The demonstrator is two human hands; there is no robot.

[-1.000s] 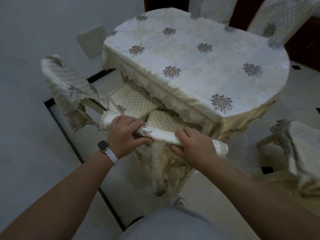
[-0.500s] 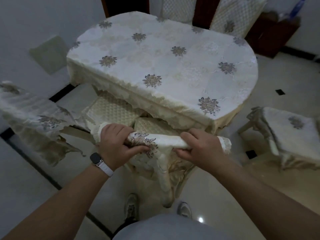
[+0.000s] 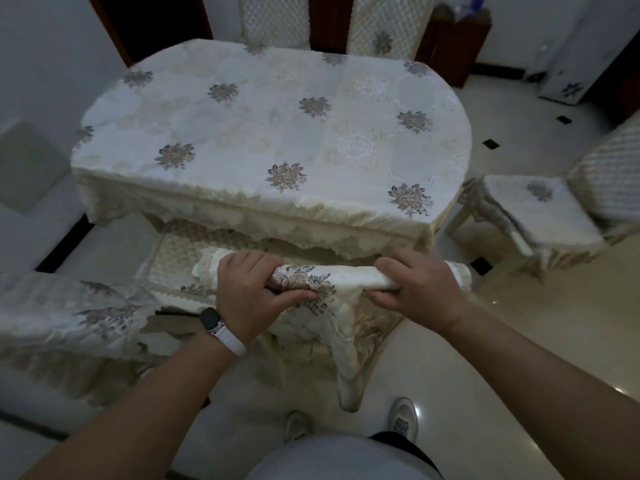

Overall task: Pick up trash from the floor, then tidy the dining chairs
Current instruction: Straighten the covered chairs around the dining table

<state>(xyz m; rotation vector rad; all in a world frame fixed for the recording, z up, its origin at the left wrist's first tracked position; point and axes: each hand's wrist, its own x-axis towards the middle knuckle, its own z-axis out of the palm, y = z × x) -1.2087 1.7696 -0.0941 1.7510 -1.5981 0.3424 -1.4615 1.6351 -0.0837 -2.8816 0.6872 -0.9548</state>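
Observation:
A dining chair with a cream floral cover stands right in front of me, its seat tucked under the table. Both hands grip the top rail of its backrest (image 3: 346,276). My left hand (image 3: 250,292), with a watch on the wrist, holds the rail's left part. My right hand (image 3: 417,292) holds the right part. The cover's fabric hangs down loosely below the rail. The oval dining table (image 3: 277,133) beyond it carries a cream cloth with flower patches.
A second covered chair (image 3: 69,320) stands close at my left. A third (image 3: 540,209) stands out from the table at the right. Two more chair backs (image 3: 377,26) rise behind the table. A dark cabinet (image 3: 457,39) is at the back right. My shoes (image 3: 401,419) are on glossy tile.
The view has swung toward the right and the table now lies squarely ahead. The held chair sits closer under the table edge. Both hands keep their grip on the rail.

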